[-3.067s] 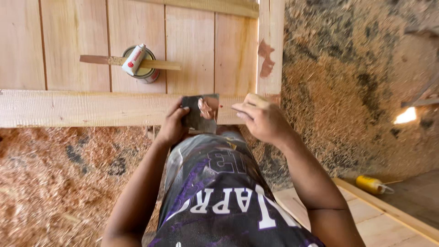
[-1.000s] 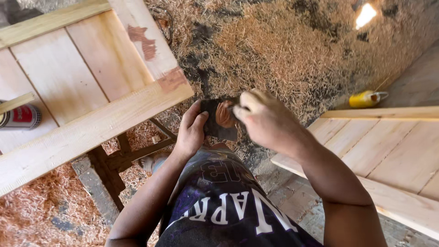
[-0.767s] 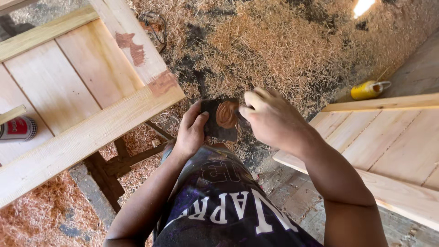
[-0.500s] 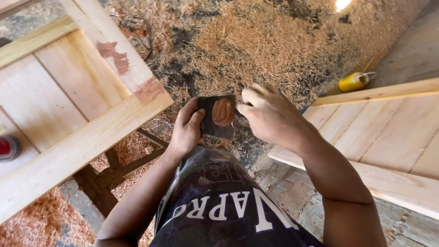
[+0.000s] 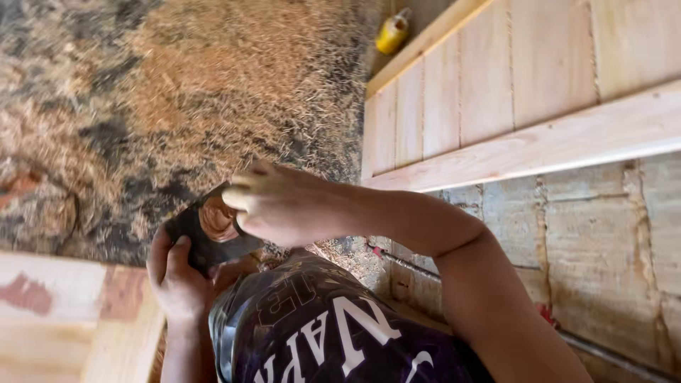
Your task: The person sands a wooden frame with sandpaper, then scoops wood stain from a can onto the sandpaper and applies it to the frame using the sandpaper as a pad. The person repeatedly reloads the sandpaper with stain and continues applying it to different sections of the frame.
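My left hand point(image 5: 176, 280) grips a small dark flat scraper-like tool point(image 5: 201, 237) that carries a lump of reddish-brown paste point(image 5: 216, 220). My right hand point(image 5: 280, 206) is bent over the tool, its fingertips on the paste. Both hands are held close in front of my chest, above my dark printed shirt point(image 5: 319, 333). What the right fingers pinch is hidden by the hand itself.
Sawdust and wood shavings point(image 5: 213, 92) cover the ground ahead. A pale plank panel point(image 5: 511, 92) with a cross batten lies to the right, with a yellow bottle point(image 5: 392, 32) at its far edge. Another wooden panel corner point(image 5: 78, 312) with reddish filler smears sits at the lower left.
The view has swung to the right: the left panel and the paint can slid out of view, and the right panel now fills the right side. Both hands stay on the tool.
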